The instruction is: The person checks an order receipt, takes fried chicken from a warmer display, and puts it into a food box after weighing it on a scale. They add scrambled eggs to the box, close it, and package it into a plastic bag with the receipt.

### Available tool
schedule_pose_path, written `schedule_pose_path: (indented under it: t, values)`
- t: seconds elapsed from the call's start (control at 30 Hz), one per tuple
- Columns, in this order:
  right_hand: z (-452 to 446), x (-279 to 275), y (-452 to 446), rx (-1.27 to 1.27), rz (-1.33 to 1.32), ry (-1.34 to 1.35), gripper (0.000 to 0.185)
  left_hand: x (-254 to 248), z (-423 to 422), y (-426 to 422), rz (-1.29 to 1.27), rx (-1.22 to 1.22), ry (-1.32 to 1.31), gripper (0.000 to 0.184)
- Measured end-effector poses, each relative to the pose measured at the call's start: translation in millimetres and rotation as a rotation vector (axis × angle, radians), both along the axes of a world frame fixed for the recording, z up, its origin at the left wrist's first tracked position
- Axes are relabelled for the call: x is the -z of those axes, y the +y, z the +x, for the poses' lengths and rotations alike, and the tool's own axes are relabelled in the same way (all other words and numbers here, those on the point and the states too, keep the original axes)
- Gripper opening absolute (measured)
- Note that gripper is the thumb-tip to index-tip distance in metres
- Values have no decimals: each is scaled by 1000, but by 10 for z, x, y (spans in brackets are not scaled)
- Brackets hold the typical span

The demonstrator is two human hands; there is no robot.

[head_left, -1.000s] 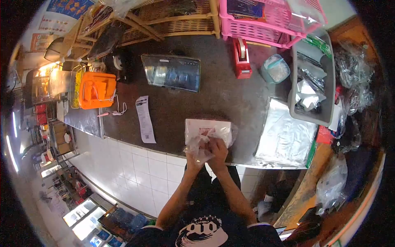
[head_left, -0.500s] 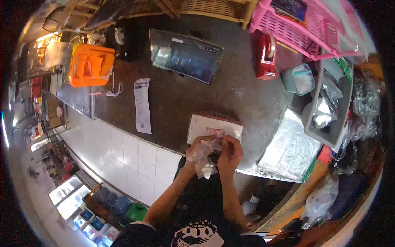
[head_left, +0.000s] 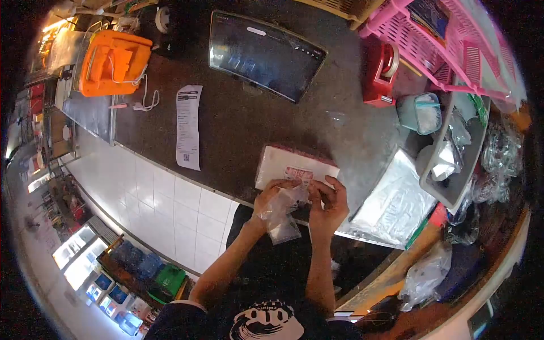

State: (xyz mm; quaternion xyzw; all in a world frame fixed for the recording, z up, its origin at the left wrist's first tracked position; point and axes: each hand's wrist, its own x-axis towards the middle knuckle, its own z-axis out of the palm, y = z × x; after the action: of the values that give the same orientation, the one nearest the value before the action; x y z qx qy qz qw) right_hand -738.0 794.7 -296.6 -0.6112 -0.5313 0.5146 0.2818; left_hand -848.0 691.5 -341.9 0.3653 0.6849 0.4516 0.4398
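A clear plastic bag (head_left: 283,222) hangs between my hands at the counter's near edge. My left hand (head_left: 265,205) is closed on it, with the bag spread over the fingers. At the bag's right upper side my right hand (head_left: 330,208) pinches it, with some fingers raised and curled. Just beyond the fingertips lies a white box with red print (head_left: 277,162), its front partly hidden by my hands. I cannot tell whether the fingers touch the box.
On the dark counter are a paper receipt (head_left: 187,127), a tablet screen (head_left: 263,56), an orange container (head_left: 116,65) and a red tape dispenser (head_left: 378,79). To the right stand a teal cup (head_left: 418,113), a grey bin (head_left: 445,195), a pink basket (head_left: 413,28) and silvery plastic sheets (head_left: 391,198).
The camera view has shifted somewhat. My right hand has moved slightly away from the left and its fingers have lifted. The bag now hangs more spread out below the left hand.
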Motion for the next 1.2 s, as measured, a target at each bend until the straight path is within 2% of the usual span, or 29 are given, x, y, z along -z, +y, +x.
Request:
schedule_pose_path:
  t: [0.07, 0.13, 0.27, 0.33, 0.37, 0.4, 0.47, 0.5, 0.57, 0.63, 0.67, 0.7, 0.77, 0.8, 0.9, 0.97, 1.03, 1.07, 1.13, 1.2]
  values:
    - [0, -11, 9, -42, 20, -39, 34, 172, 50, -81, -13, -166, -364, 24]
    - [-10, -38, 18, -81, 40, -74, 35, 267, 44, -137, 153, -74, -249, 23]
    - [-15, -30, 14, -112, 55, -105, 37, 237, 42, -87, 200, -104, -249, 23]
    - [-8, 0, 8, -120, 71, -102, 38, 150, 35, -38, 69, -419, -1029, 23]
    - [-8, 2, 8, -183, 96, -140, 39, 89, -10, -21, 69, -419, -1030, 23]
    - [-11, 5, 11, -245, 122, -176, 41, 25, -82, -12, 137, -180, -416, 25]
    - [-40, 42, 9, -226, 112, -107, 42, 9, -112, -30, 192, 60, 202, 29]
    - [-56, 52, 10, -207, 101, -37, 44, 26, -97, -58, 104, 125, 304, 30]
    - [-55, 42, 37, -236, 106, -61, 44, 15, -96, -50, 17, 190, 405, 32]
    - [-53, 81, 118, -262, 116, -80, 45, -1, -138, 18, -21, 187, 375, 31]
    - [-35, 161, 185, -339, 260, -106, 43, 18, -147, 2, -21, 186, 380, 31]
    - [-21, 222, 262, -414, 405, -130, 41, 76, -159, -26, 85, 185, 346, 34]
    - [34, 289, 473, -462, 422, -152, 40, 160, -122, -85, 191, 181, 323, 36]
    - [44, 302, 539, -509, 439, -182, 38, 172, -27, -128, 110, 8, -2, 40]
    - [48, 294, 545, -619, 507, -247, 38, 271, -53, -188, 130, -3, 66, 47]
    - [35, 350, 561, -646, 524, -245, 37, 263, -12, -219, 152, 41, 204, 46]
    - [63, 379, 584, -680, 598, -309, 36, 353, 112, -228, 89, -60, -183, 43]
    - [16, 393, 594, -691, 665, -368, 35, 468, 108, -268, 82, -104, -215, 42]
    - [3, 509, 632, -653, 546, -314, 34, 539, 66, -250, 20, -167, -350, 43]
    - [59, 413, 726, -619, 480, -311, 34, 364, -4, -194, -65, 37, -213, 47]
